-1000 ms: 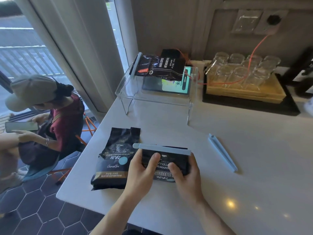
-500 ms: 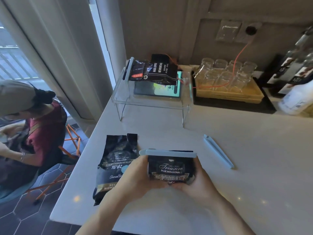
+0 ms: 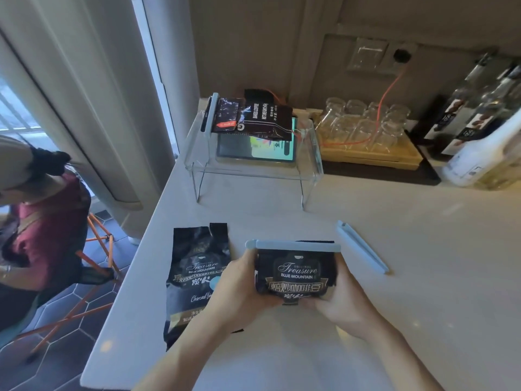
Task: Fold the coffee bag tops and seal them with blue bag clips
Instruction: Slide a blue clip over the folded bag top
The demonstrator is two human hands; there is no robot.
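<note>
Both hands on one coffee bag [image 3: 296,273]: left hand [image 3: 239,289] wrapped round its left side, right hand [image 3: 341,299] round its right and lower edge, fingers curled behind (out of sight). Held upright just above the white counter [image 3: 408,306], label facing the camera. Blue bag clip [image 3: 293,245] closed across its folded top. Second coffee bag [image 3: 194,277] flat on the counter just to the left, top unclipped. Spare blue clip [image 3: 362,246] lying to the right, apart. Third clipped bag [image 3: 251,115] on the clear acrylic stand [image 3: 253,170].
</note>
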